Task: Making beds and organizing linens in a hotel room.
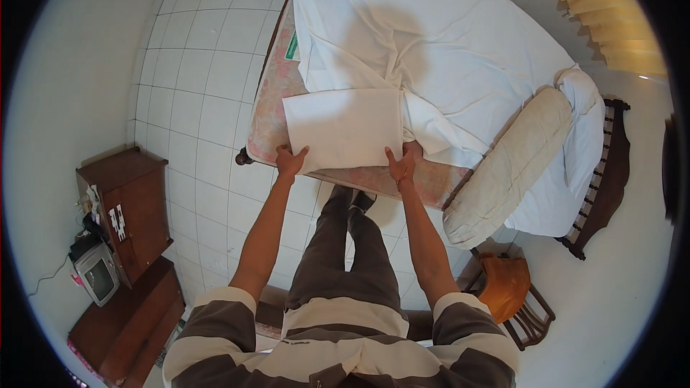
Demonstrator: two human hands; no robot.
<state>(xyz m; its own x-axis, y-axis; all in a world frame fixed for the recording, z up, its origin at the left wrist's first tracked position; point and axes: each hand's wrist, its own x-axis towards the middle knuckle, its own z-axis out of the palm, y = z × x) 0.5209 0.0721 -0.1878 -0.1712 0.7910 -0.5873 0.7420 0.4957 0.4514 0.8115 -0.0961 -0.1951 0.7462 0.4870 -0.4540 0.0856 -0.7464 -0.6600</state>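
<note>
A folded white cloth (345, 126), flat and roughly rectangular, lies at the near edge of the bed. My left hand (290, 162) grips its near left corner, thumb on top and the fingers partly hidden. At the near right corner, my right hand (402, 164) holds the same cloth in a similar way. Under and around it shows a pink flowered mattress (269, 104). Beyond, a rumpled white sheet (460, 36) covers much of the bed, with a bunched part touching the folded cloth's right side.
A long beige bolster (510, 165) lies at the right by the dark wooden headboard (604, 179). A chair with an orange-brown seat (505, 284) stands at the lower right. Brown cabinets (140, 208) and a small television (97, 273) are at the left, beside white floor tiles (194, 72).
</note>
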